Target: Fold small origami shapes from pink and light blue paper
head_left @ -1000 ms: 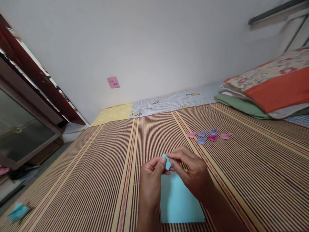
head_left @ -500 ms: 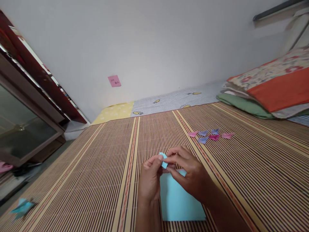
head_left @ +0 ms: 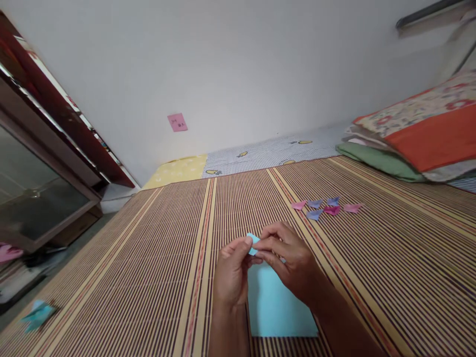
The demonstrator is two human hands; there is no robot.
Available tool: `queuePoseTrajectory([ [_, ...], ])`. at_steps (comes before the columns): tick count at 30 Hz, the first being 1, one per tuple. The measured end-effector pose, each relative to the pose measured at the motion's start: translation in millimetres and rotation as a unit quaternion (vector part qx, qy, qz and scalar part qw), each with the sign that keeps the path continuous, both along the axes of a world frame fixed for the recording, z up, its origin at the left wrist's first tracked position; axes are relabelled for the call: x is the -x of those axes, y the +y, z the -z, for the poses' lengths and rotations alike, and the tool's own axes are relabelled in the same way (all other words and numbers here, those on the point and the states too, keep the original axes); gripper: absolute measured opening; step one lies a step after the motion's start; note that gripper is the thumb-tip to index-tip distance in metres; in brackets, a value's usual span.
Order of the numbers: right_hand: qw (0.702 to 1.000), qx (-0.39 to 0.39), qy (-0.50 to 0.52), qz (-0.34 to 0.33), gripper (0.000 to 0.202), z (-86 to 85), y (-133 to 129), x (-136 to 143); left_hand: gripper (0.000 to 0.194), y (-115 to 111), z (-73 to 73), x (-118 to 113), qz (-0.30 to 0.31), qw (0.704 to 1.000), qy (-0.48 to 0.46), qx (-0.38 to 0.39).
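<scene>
A small folded light-blue paper [head_left: 253, 244] is pinched between the fingertips of both hands, above the striped mat. My left hand [head_left: 232, 272] grips its left side with thumb and fingers. On its right side, my right hand [head_left: 288, 258] pinches the edge, the fingers bent round it. Beneath my hands lies a larger light-blue sheet [head_left: 280, 307], its upper part partly covered by my right hand. Several small folded paper pieces in pink, blue and magenta, including a magenta one [head_left: 331, 210], rest on the mat beyond my right hand.
The striped mat [head_left: 159, 258] spreads around. A crumpled teal paper [head_left: 39, 315] is at lower left. Folded bedding with an orange band [head_left: 435, 134] lies at the right. A pink note [head_left: 177, 122] is on the wall; a glass-fronted cabinet [head_left: 33, 188] stands left.
The fingers of my right hand have closed in on the small paper, covering more of it. The view has shifted slightly.
</scene>
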State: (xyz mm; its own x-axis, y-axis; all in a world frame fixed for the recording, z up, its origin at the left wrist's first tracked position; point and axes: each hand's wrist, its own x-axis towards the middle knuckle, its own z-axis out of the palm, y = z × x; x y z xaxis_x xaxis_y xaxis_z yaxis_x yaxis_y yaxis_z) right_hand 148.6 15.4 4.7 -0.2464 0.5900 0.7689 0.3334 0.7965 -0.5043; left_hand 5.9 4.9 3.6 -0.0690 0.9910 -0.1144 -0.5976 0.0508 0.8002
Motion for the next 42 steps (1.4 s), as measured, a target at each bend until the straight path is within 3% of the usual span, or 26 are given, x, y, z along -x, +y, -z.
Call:
queuePoseTrajectory([
  [10, 0.993, 0.094, 0.073, -0.023, 0.011, 2.9, 2.4, -0.7, 0.025, -4.2, -0.5, -5.1, -0.015, 0.994, 0.1, -0.045],
  [17, 0.989, 0.109, 0.096, -0.021, 0.013, 0.5, 4.3, -3.6, 0.022, -7.5, -8.9, -0.4, 0.064, 0.98, 0.163, -0.097],
  [22, 0.986, 0.128, 0.107, -0.022, 0.013, -0.8, 2.6, -2.4, 0.018, -11.0, -14.4, -1.0, 0.048, 0.967, 0.214, -0.13],
  [33, 0.984, 0.134, 0.115, -0.016, 0.015, -5.6, 0.5, -1.1, 0.017, -9.3, -8.8, -2.2, 0.03, 0.957, 0.255, -0.136],
  [42, 0.985, 0.129, 0.116, -0.008, 0.016, -5.3, 0.9, -1.9, 0.029, -9.5, -4.7, -2.4, 0.027, 0.953, 0.267, -0.14],
])
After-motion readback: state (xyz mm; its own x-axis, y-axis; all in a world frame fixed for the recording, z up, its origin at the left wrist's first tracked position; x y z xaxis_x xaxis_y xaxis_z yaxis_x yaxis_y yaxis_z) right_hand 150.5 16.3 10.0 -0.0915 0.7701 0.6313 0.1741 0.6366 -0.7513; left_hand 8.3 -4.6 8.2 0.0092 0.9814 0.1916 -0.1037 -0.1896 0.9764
